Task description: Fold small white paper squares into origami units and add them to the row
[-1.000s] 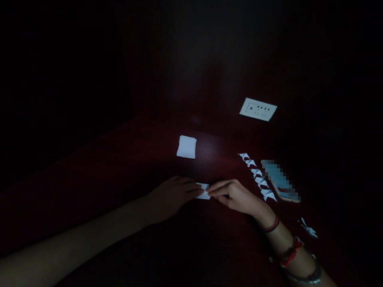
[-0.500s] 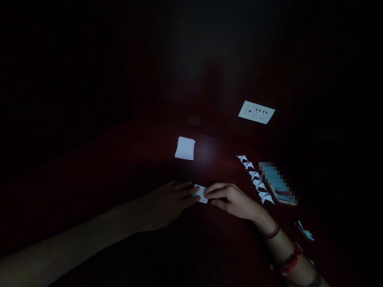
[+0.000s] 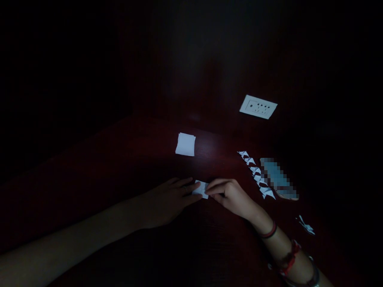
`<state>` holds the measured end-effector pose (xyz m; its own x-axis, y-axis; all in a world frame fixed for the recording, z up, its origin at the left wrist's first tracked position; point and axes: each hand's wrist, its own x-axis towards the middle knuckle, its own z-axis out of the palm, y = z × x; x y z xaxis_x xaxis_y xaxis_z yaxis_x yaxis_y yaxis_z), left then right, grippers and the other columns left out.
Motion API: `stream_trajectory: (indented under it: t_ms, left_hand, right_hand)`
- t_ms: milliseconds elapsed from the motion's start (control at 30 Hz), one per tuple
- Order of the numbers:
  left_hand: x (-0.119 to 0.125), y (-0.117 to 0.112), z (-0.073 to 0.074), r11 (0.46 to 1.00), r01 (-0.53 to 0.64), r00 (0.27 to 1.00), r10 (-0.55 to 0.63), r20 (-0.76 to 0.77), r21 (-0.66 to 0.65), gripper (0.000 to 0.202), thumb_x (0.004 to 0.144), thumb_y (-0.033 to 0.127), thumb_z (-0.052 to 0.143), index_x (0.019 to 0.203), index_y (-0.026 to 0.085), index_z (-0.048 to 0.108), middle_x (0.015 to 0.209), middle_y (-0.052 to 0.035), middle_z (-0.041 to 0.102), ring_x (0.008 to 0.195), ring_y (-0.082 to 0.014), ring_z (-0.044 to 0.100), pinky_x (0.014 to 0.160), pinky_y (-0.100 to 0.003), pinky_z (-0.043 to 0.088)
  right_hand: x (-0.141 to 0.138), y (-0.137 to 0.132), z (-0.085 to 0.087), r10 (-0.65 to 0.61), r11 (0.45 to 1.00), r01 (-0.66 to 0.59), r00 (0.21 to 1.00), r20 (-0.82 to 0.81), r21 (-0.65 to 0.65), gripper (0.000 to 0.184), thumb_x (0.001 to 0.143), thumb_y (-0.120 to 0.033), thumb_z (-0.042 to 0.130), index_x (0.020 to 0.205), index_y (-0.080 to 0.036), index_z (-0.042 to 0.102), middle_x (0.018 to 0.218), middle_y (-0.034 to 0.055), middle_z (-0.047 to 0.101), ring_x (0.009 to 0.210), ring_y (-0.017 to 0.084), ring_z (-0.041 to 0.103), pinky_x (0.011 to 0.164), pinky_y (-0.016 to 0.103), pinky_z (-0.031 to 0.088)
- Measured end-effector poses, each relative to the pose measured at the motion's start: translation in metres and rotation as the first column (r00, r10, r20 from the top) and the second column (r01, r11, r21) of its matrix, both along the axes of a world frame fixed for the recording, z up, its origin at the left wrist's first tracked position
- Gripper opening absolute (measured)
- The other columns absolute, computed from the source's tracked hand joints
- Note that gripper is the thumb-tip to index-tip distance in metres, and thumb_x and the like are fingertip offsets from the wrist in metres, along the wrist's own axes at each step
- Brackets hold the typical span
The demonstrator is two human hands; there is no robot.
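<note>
A small folded piece of white paper (image 3: 200, 189) lies flat on the dark red table between my two hands. My left hand (image 3: 170, 201) rests on its left side, fingers stretched out and spread, a ring on one of them. At the paper's right edge, my right hand (image 3: 230, 197) has its thumb and fingers drawn together in a pinch. Its fingertips partly cover that edge. Beyond my hands sits a stack of white square paper sheets (image 3: 185, 144).
A row of several folded white paper pieces (image 3: 255, 175) runs along the right, beside a phone-like object with a blurred-out surface (image 3: 279, 179). Nearer me lies a small crumpled white scrap (image 3: 306, 226). A socket plate (image 3: 258, 107) is on the dark surface behind.
My right thumb has drawn in toward the fingers at the paper's edge. My left hand keeps its place on the paper. The whole view has shifted slightly, with things appearing higher.
</note>
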<state>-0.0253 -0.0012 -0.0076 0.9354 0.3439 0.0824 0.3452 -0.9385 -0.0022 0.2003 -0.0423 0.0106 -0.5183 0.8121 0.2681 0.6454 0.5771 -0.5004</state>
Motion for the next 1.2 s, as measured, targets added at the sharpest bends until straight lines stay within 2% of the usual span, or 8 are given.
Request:
stream_trajectory:
  t_ms: [267,400,567,900,1200]
  left_hand:
    - [0.001,-0.001,0.001,1.0,0.012,0.999,-0.014,0.052,0.024,0.057,0.081,0.011,0.046,0.131,0.031,0.027,0.139,0.0004,0.026,0.126,-0.0249,0.025,0.099,-0.04,0.025]
    - [0.004,0.0,-0.002,0.999,-0.018,0.997,0.015,0.076,0.039,0.054,0.082,0.01,0.042,0.131,0.027,0.027,0.136,-0.0001,0.032,0.123,-0.0226,0.029,0.096,-0.037,0.028]
    - [0.009,0.004,-0.007,0.998,-0.048,0.994,0.044,0.103,0.04,0.048,0.083,0.013,0.042,0.128,0.029,0.033,0.132,0.0014,0.039,0.118,-0.0229,0.035,0.094,-0.039,0.029]
    - [0.01,0.005,-0.007,0.998,-0.063,0.986,0.067,0.154,-0.028,0.05,0.08,0.007,0.041,0.125,0.029,0.037,0.129,0.003,0.042,0.116,-0.0206,0.037,0.095,-0.037,0.028]
    - [0.009,0.006,-0.01,0.998,-0.055,0.987,0.055,0.154,-0.002,0.051,0.082,0.008,0.039,0.127,0.029,0.034,0.131,0.0019,0.039,0.117,-0.0205,0.035,0.094,-0.036,0.028]
  right_hand:
    - [0.002,-0.002,0.004,0.074,0.996,-0.079,0.989,0.129,0.033,0.032,0.077,-0.003,0.045,0.099,-0.018,0.064,0.097,0.0042,0.061,0.087,0.012,0.056,0.08,0.025,0.045]
    - [0.002,-0.004,0.007,0.093,0.994,-0.103,0.981,0.169,0.048,0.034,0.077,-0.003,0.044,0.101,-0.017,0.062,0.099,0.0045,0.06,0.09,0.013,0.055,0.083,0.027,0.044]
    - [0.002,-0.005,0.011,0.103,0.993,-0.112,0.975,0.198,0.035,0.032,0.077,-0.002,0.044,0.1,-0.016,0.062,0.1,0.0046,0.06,0.091,0.013,0.055,0.083,0.025,0.044]
    - [0.007,-0.006,0.014,0.099,0.993,-0.112,0.962,0.254,0.036,0.03,0.078,-0.004,0.044,0.097,-0.017,0.063,0.102,0.0034,0.06,0.093,0.014,0.055,0.085,0.027,0.044]
    - [0.006,-0.004,0.01,0.037,0.994,-0.065,0.954,0.297,0.086,0.031,0.081,-0.008,0.044,0.105,-0.02,0.059,0.1,0.0043,0.057,0.086,0.013,0.056,0.08,0.027,0.044]
